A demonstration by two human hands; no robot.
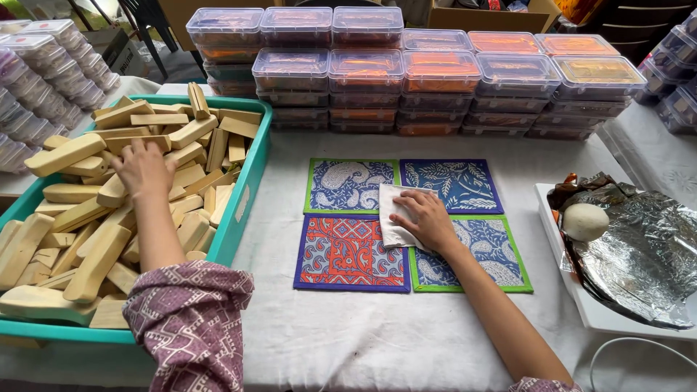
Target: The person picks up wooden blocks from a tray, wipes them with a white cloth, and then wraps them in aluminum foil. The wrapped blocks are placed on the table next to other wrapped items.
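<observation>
1. Left hand (143,168) at ten o'clock, fingers spread, lying flat on the pile of wooden blocks (109,210) in the green tray (243,196); not yet closed on any one block.
2. Right hand (428,220) near the middle, fingers together and a bit bent, pressing down on a small white cloth (392,218); cloth lying where the four printed mats (348,254) meet.
3. Mats side by side in a square on the white tablecloth (348,334); two blue ones at twelve o'clock, a red one and a green-edged one at six o'clock.
4. Best to pick a block from the top of the pile; pulling a low one could make the others slide.
5. Best to keep the cloth flat under the palm; no bunching, no pushing the mats apart.
6. Stacked clear boxes (435,72) at twelve o'clock; foil (639,261) with a pale round ball (585,221) at three o'clock, well apart from both hands.
</observation>
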